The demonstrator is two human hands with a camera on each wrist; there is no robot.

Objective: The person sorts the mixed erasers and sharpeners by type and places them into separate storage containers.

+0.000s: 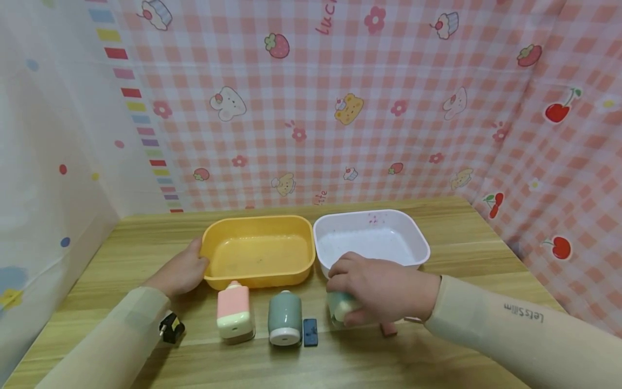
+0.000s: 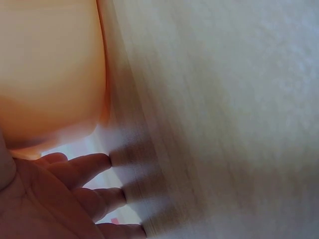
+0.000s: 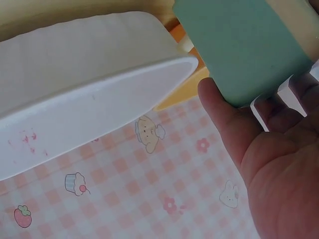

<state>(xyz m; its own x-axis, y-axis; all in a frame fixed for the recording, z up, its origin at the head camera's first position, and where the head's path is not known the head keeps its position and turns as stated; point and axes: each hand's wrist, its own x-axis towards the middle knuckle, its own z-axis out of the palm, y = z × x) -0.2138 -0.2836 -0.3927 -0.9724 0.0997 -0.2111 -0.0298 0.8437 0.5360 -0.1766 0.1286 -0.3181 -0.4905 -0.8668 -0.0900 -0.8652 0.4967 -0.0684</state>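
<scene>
A rounded sage-green and cream container, apparently of smooth plastic (image 3: 244, 50), is clamped in the fingers of the right hand (image 1: 376, 283), just in front of the near edge of a white rectangular plastic tray with rounded corners (image 1: 369, 243). Whether its base touches the table cannot be told.

The left hand (image 1: 180, 270), fingers apart and nearly straight, touches the left end of a yellow rectangular plastic tray with rounded corners (image 1: 262, 254). The trays stand side by side along the far edge of the wood-grained table (image 1: 272, 370), their adjoining ends touching or almost so.

Nearer the front, from the left, are a small black block-shaped object with a silvery part (image 1: 171, 328), a pink and pale-yellow bottle-like container (image 1: 233, 310), a sage-green rounded container with a white end (image 1: 285, 319), and, just beside that, a small dark-blue rectangular block (image 1: 310, 332). A small reddish block (image 1: 388, 329) lies partly hidden below the right hand. Pink-checked cloth (image 1: 311, 146) hangs behind the table's far edge.
</scene>
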